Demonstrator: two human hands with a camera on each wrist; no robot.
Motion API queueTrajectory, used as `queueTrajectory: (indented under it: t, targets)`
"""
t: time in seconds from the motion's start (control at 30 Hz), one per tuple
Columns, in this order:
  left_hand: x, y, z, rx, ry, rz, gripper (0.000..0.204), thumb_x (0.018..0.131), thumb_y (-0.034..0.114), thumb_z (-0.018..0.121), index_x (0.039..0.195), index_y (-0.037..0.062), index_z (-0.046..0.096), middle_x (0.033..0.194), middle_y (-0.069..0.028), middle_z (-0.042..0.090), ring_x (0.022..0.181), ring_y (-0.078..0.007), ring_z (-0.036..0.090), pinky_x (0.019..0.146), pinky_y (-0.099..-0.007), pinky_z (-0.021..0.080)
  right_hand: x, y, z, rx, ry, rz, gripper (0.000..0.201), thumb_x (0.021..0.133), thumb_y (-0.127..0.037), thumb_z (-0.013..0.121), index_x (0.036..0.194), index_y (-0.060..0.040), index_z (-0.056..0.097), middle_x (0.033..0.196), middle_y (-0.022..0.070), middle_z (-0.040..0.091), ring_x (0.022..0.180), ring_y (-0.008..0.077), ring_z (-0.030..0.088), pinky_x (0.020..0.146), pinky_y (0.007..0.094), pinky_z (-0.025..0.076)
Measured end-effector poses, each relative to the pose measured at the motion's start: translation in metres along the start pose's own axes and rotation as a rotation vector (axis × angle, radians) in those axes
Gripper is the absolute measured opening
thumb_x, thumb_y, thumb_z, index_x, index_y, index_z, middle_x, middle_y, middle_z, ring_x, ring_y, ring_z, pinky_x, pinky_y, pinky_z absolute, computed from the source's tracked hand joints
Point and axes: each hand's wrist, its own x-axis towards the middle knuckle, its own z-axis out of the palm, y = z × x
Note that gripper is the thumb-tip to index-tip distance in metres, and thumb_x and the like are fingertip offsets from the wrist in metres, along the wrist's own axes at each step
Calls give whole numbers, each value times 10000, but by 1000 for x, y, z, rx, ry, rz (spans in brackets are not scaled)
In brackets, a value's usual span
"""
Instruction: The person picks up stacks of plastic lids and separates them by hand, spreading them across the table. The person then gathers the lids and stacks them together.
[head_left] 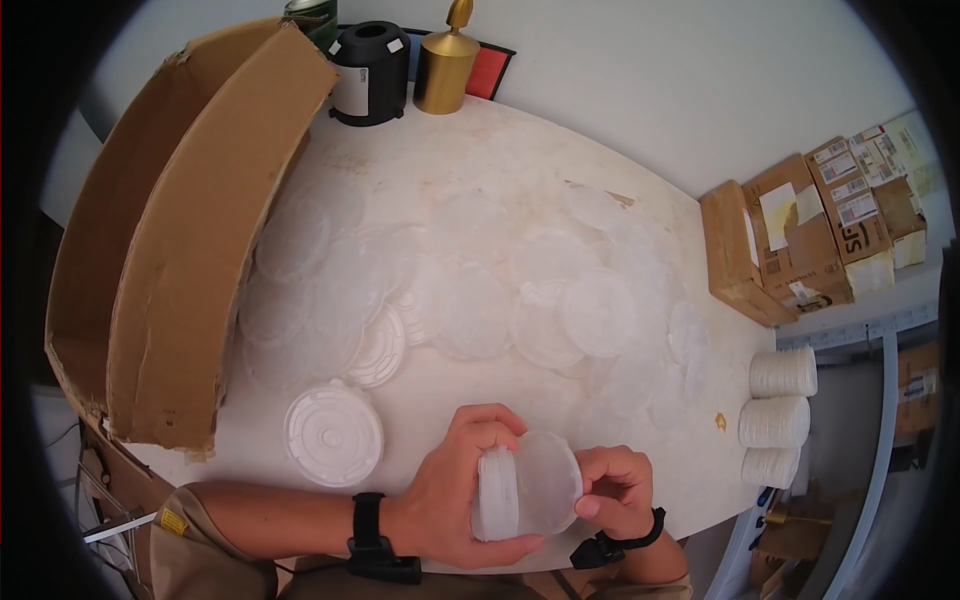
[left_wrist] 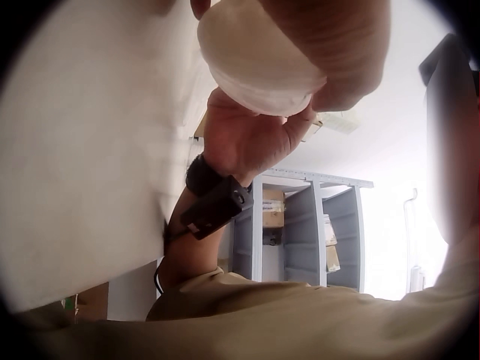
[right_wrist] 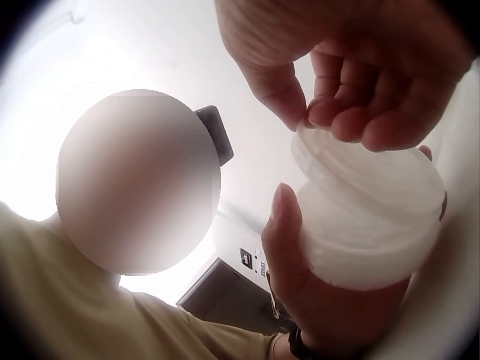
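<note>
My left hand (head_left: 452, 492) grips a short stack of round, translucent white plastic lids (head_left: 497, 497) near the table's front edge, thumb on the near side and fingers round the far side. Against the stack's right face a single clear lid (head_left: 548, 482) leans out at an angle. The right hand (head_left: 622, 490) pinches that lid's right edge between thumb and fingers. In the right wrist view the pinched lid (right_wrist: 360, 169) tilts away from the stack (right_wrist: 367, 255) on one side. The left wrist view has the stack's pale underside (left_wrist: 259, 64), partly hidden by the left hand.
Many loose translucent lids (head_left: 465, 310) spread over the white table (head_left: 440, 150). A thicker white lid pile (head_left: 334, 434) lies left of the hands. Several lid stacks (head_left: 774, 422) line the right edge. An open cardboard box (head_left: 200, 240), black canister (head_left: 370, 75) and gold container (head_left: 446, 72) stand behind.
</note>
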Motion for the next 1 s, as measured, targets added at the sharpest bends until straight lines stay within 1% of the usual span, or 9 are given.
queueTrajectory:
  t: [0.1, 0.27, 0.33, 0.37, 0.43, 0.53, 0.63, 0.83, 1.0]
  targets:
    - [-3, -2, -2, -30, 47, -9, 863, 664, 249, 896, 1328, 56, 379, 1225, -202, 461, 1074, -317, 513, 893, -392, 454, -2, 6, -10, 159, 115, -43, 135, 892, -85, 690, 859, 15, 605, 860, 78, 670, 770, 126, 590, 701, 274, 459]
    - [2, 12, -8, -5, 43, -30, 778, 664, 306, 880, 1278, 47, 477, 1144, -190, 489, 977, -310, 523, 831, -370, 447, 0, 8, -11, 111, 210, -83, 176, 918, -138, 694, 868, 3, 602, 824, 65, 655, 702, 111, 587, 656, 249, 463]
    - [3, 20, -13, -23, -29, -28, 513, 753, 315, 824, 1111, 36, 586, 1037, -170, 523, 903, -303, 541, 775, -353, 455, 1, 8, -8, 121, 204, -38, 156, 926, -123, 695, 894, 6, 613, 828, 67, 655, 684, 102, 603, 631, 235, 479]
    - [2, 16, -13, -23, -29, -28, 513, 753, 315, 824, 1111, 36, 586, 1037, -170, 523, 903, -303, 541, 775, -353, 455, 1, 9, -8, 120, 205, -38, 156, 926, -123, 695, 894, 6, 613, 828, 67, 655, 684, 102, 603, 631, 235, 479]
    - [-1, 0, -11, -79, -114, 64, 272, 858, 239, 743, 977, 26, 624, 863, -118, 543, 781, -273, 547, 706, -332, 453, 0, 10, -8, 115, 188, -5, 123, 936, -95, 684, 915, 9, 622, 841, 65, 658, 691, 97, 617, 626, 231, 495]
    - [-6, -7, -12, -68, -178, 33, 100, 919, 119, 656, 924, 23, 634, 740, -87, 544, 695, -255, 553, 650, -317, 456, 0, 7, -6, 84, 158, 41, 83, 936, -56, 674, 921, 7, 622, 844, 55, 652, 693, 91, 616, 645, 232, 497]
    - [-2, 10, -2, -153, -40, -162, 69, 927, 65, 628, 973, 20, 652, 731, -77, 592, 652, -227, 572, 611, -298, 463, -1, 7, -4, 12, 131, 44, 57, 929, -18, 671, 924, 4, 619, 840, 43, 643, 699, 95, 600, 653, 236, 479]
    - [-3, 21, 1, -216, 120, -277, 191, 901, 19, 619, 1079, 10, 686, 819, -91, 694, 647, -177, 606, 604, -281, 476, 0, 10, -1, -164, 65, -37, 64, 887, 31, 690, 916, 9, 637, 818, 51, 641, 721, 119, 580, 654, 258, 443]
    - [-6, 11, -8, -130, 24, -135, 227, 892, 18, 623, 1114, 21, 670, 829, -83, 700, 632, -165, 582, 588, -273, 465, 7, 6, 2, -394, -19, -151, 65, 857, 30, 711, 869, -4, 657, 768, 76, 652, 668, 156, 608, 616, 268, 458]
